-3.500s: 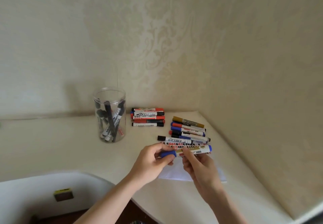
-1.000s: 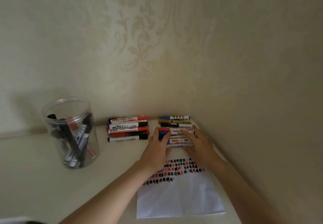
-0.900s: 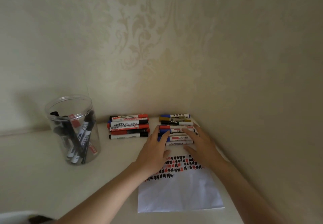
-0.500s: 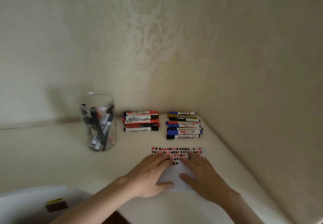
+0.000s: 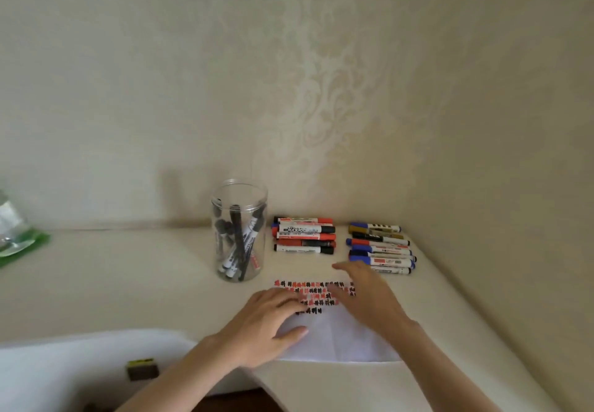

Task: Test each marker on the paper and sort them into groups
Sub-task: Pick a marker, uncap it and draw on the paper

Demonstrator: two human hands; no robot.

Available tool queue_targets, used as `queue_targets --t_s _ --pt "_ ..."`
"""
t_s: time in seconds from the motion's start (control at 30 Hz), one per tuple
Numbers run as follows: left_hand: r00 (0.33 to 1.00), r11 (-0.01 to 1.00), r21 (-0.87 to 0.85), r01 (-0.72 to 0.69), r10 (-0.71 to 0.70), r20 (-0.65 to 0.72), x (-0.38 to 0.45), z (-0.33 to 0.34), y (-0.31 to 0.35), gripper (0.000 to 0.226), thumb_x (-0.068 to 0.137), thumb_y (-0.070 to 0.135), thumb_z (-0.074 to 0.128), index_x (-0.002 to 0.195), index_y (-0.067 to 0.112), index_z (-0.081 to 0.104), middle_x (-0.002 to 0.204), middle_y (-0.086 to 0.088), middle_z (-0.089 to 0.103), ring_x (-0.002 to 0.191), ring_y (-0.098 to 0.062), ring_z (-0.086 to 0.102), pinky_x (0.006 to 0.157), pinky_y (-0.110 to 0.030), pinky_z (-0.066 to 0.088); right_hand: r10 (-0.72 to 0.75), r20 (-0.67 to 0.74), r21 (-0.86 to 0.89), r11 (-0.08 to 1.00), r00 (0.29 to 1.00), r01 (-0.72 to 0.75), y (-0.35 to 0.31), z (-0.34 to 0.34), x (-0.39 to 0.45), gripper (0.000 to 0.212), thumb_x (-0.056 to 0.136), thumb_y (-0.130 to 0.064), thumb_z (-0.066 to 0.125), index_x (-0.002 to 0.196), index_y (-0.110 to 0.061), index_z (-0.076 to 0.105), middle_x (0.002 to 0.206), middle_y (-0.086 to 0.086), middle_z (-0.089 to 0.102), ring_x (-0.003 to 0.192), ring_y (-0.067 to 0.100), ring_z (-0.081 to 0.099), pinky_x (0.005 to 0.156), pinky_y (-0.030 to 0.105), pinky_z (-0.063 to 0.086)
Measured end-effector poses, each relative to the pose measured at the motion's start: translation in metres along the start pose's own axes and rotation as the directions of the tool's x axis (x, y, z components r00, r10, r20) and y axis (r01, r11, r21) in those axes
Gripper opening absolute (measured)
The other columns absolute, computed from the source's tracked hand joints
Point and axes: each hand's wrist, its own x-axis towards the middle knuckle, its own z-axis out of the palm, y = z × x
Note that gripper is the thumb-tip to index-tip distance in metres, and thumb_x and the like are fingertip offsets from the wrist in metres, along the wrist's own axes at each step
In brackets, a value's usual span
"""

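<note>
Markers sit in three places around the clear jar (image 5: 239,231), which stands upright on the cream table (image 5: 112,283) near the wall. There is only the head view to go by.

Just right of the jar lies a stacked group of red and black markers (image 5: 303,239), about five as far as I can count. Further right of the jar, close to the corner, lies a second group (image 5: 381,247) with mostly blue caps and one gold barrel, about seven; the exact number is hard to tell because they overlap. Inside the jar, several markers (image 5: 238,244) stand leaning, perhaps five or six, too tangled to count surely.

The paper (image 5: 340,337) lies in front of the jar and to its right, its far edge filled with rows of red and black test marks (image 5: 313,291). The left hand (image 5: 270,325) rests flat on the paper, fingers spread and holding nothing. The right hand (image 5: 366,296) hovers just over the paper's far right part with fingers straight and apart, also holding nothing.

Judging by this, two sorted groups are built, and the markers in the jar seem left to test, so the task looks well along but unfinished.

Far left of the jar stands a clear bottle (image 5: 9,222) on something green (image 5: 25,247).
</note>
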Motion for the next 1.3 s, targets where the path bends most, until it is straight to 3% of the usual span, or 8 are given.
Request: queue_targets --t_s 0.17,0.43,0.73,0.83,0.9,1.03,1.17,1.3 --pt "0.998 0.998 -0.064 0.003 -0.008 -0.069 0.016 -0.001 -0.012 0.038 0.096 0.051 0.05 0.129 0.034 0.057 0.133 0.019 0.053 0.127 0.001 0.039 0.112 -0.028 0.027 -0.043 -0.246 -0.15 0.989 0.968 0.006 -0.006 -0.012 0.076 0.033 0.092 -0.029 0.063 0.123 -0.019 0.062 0.119 0.004 0.061 0.109 0.025 0.056 0.093 0.045 0.048" --pt "0.978 0.985 -0.168 -0.028 -0.007 -0.206 0.012 0.02 -0.024 0.034 0.09 0.054 0.054 0.111 0.031 0.067 0.122 0.019 0.054 0.122 0.002 0.043 0.107 -0.034 0.036 -0.073 -0.031 -0.378 0.924 0.997 0.056 -0.017 0.002 0.125 0.044 0.097 -0.041 0.053 0.14 -0.029 0.049 0.13 0.008 0.046 0.123 0.028 0.041 0.101 0.046 0.038" --pt "0.974 0.988 -0.15 -0.022 -0.012 -0.225 0.012 0.019 -0.022 0.031 0.09 0.051 0.057 0.11 0.03 0.068 0.122 0.018 0.056 0.121 -0.001 0.047 0.103 -0.04 0.041 -0.143 -0.144 -0.373 0.924 0.979 0.081 -0.014 0.018 0.129 0.029 0.097 -0.031 0.055 0.121 -0.017 0.058 0.118 0.007 0.051 0.109 0.025 0.05 0.096 0.042 0.043" --pt "0.975 0.987 -0.159 -0.016 -0.02 -0.22 0.01 0.018 -0.023 0.036 0.091 0.053 0.054 0.118 0.032 0.064 0.124 0.02 0.055 0.122 0.002 0.045 0.104 -0.036 0.041 -0.209 -0.321 -0.205 0.968 0.924 0.148 -0.021 0.004 0.111 0.02 0.096 -0.027 0.057 0.111 -0.014 0.056 0.102 0.003 0.06 0.09 0.021 0.06 0.079 0.038 0.05" --pt "0.975 0.979 -0.201 -0.011 -0.034 -0.218 0.009 0.017 -0.021 0.039 0.092 0.054 0.054 0.125 0.034 0.058 0.124 0.021 0.054 0.118 0.002 0.047 0.1 -0.029 0.045 -0.071 -0.421 0.136 0.981 0.904 0.141 -0.028 -0.012 0.085 0.017 0.095 -0.027 0.06 0.101 -0.012 0.055 0.082 -0.003 0.062 0.065 0.009 0.06 0.057 0.027 0.05" --pt "0.961 0.942 -0.333 -0.039 -0.056 -0.272 0.008 0.01 -0.014 0.035 0.092 0.04 0.062 0.123 0.024 0.061 0.115 0.014 0.058 0.106 -0.001 0.056 0.09 -0.021 0.05 0.306 -0.058 0.726 0.666 0.95 -0.17 -0.025 -0.022 0.012 0.014 0.091 -0.021 0.065 0.08 -0.011 0.063 0.061 -0.004 0.06 0.048 0.001 0.049 0.048 0.016 0.038" --pt "0.943 0.944 -0.329 -0.034 -0.078 -0.322 0.014 0.006 -0.003 0.042 0.092 0.042 0.058 0.126 0.018 0.058 0.118 0.009 0.058 0.109 -0.002 0.056 0.094 -0.02 0.047 0.354 0.21 0.849 0.396 0.911 -0.35 -0.014 -0.013 -0.035 0.011 0.089 -0.015 0.068 0.08 -0.009 0.068 0.067 0.004 0.059 0.059 0.014 0.045 0.051 0.022 0.038" --pt "0.933 0.964 -0.253 -0.076 -0.021 -0.36 0.024 0.011 0.029 0.033 0.094 0.025 0.063 0.125 0.013 0.058 0.117 0.003 0.059 0.103 -0.005 0.057 0.088 -0.011 0.044 0.307 0.247 0.867 0.354 0.919 -0.351 -0.02 -0.007 -0.049 0.013 0.088 -0.015 0.068 0.079 -0.006 0.071 0.071 0.011 0.057 0.067 0.019 0.046 0.059 0.028 0.039"
